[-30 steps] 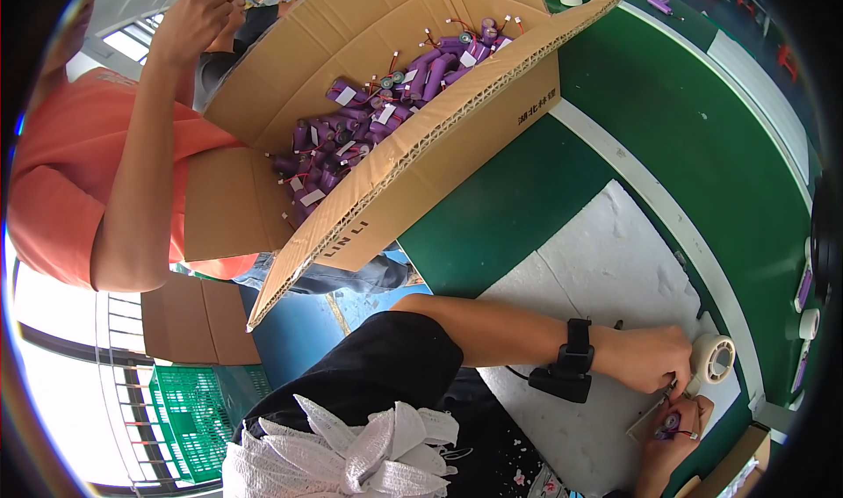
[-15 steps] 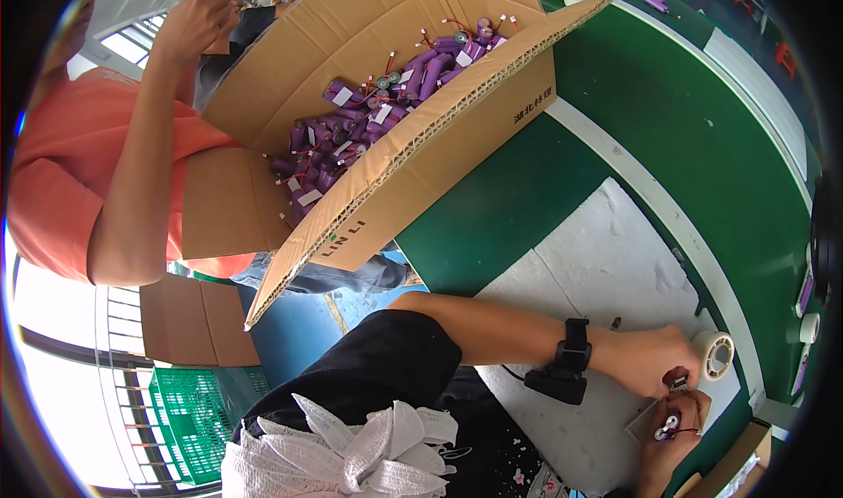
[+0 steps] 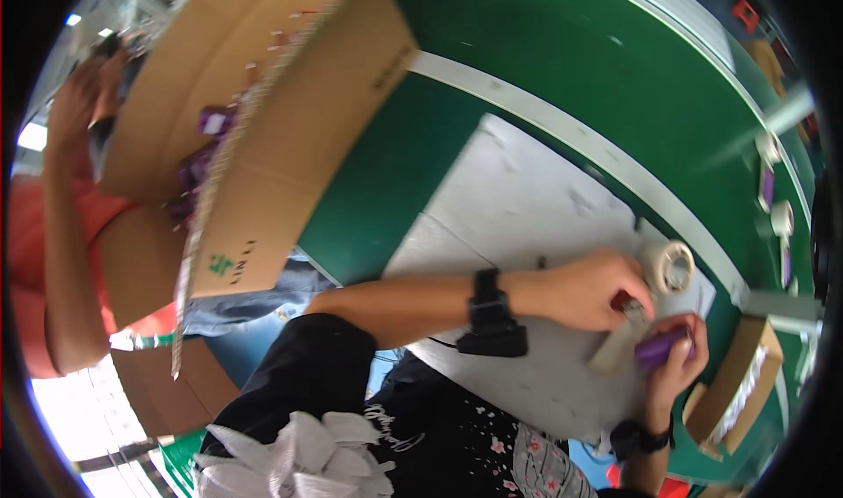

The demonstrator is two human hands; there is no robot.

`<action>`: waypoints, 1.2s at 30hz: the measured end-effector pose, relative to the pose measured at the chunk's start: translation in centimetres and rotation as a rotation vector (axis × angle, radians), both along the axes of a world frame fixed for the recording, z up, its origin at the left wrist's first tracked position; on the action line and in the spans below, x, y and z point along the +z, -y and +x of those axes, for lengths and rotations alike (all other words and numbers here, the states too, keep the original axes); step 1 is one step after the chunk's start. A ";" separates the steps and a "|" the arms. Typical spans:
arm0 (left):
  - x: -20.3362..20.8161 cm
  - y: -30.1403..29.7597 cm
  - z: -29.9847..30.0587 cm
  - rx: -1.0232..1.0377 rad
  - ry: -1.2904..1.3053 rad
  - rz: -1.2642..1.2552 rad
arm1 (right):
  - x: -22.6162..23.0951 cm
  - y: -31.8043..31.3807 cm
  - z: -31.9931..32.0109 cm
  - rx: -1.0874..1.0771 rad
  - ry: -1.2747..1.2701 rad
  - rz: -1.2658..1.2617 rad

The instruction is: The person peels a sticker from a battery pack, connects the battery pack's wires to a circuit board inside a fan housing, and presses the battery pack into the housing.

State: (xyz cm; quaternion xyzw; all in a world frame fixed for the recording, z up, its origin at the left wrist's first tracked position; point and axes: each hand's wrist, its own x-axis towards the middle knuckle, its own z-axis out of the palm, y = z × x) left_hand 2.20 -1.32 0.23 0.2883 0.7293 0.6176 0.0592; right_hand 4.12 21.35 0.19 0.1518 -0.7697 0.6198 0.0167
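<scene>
My left hand [image 3: 584, 294], with a black band and box on its wrist, is closed over the white foam sheet [image 3: 527, 208]. Its fingertips pinch one end of a blurred pale strip [image 3: 617, 344] that looks like tape; something small and metallic shows there too. Close by on the right, my right hand [image 3: 683, 366] grips a purple battery pack [image 3: 660, 349], thumb across its near side. The strip's edge lies right beside the pack; whether they touch I cannot tell. A roll of cream tape [image 3: 674, 268] stands just beyond both hands.
A large open cardboard box [image 3: 307, 138] with purple battery packs [image 3: 200, 169] stands at the left. Behind it is a co-worker in an orange shirt [image 3: 35, 270]. A small carton [image 3: 738, 379] sits at right; tape rolls [image 3: 781, 219] and purple packs [image 3: 767, 186] lie along the far-right edge.
The view has swung, so the box and table sit further left. My hands have drawn slightly apart; the pack now shows its purple side, and the pale strip shows between the hands.
</scene>
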 end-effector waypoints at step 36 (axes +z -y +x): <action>0.5 1.1 -1.2 -0.139 0.608 0.131 | 1.7 1.4 -0.6 0.098 -0.465 0.620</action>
